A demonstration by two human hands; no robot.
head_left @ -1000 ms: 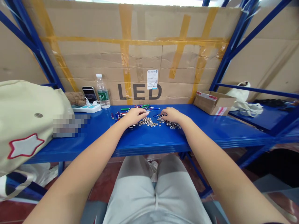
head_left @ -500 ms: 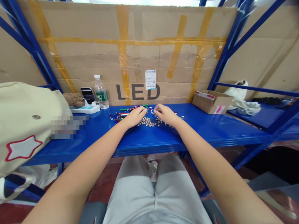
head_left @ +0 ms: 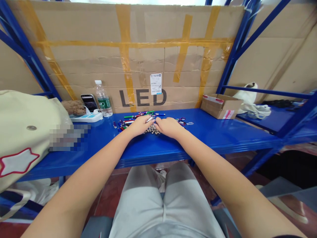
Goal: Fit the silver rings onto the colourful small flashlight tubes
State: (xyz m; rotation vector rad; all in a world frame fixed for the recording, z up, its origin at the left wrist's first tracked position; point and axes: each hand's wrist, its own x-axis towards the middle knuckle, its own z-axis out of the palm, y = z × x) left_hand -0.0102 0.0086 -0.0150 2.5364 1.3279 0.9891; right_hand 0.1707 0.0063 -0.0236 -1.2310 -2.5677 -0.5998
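A blue steel shelf (head_left: 223,140) is stretching across the frame, and a cardboard sheet (head_left: 74,59) with yellow tape is standing behind it. Printed on the sheet, the word "LED" (head_left: 142,98) is reading clearly, and a white barcode label (head_left: 156,84) is sitting to the right of it, but its small print is too small to read.

At the centre of the shelf, the left hand (head_left: 140,125) and the right hand (head_left: 168,127) are meeting over a heap of small silver metal pieces (head_left: 152,130), and they are covering most of it. Both hands are nearly the same distance from the heap, with the fingers curving down and almost touching each other. A thin silver piece (head_left: 149,119) is showing at the left fingertips (head_left: 146,121), but I cannot tell if either hand is grasping something.
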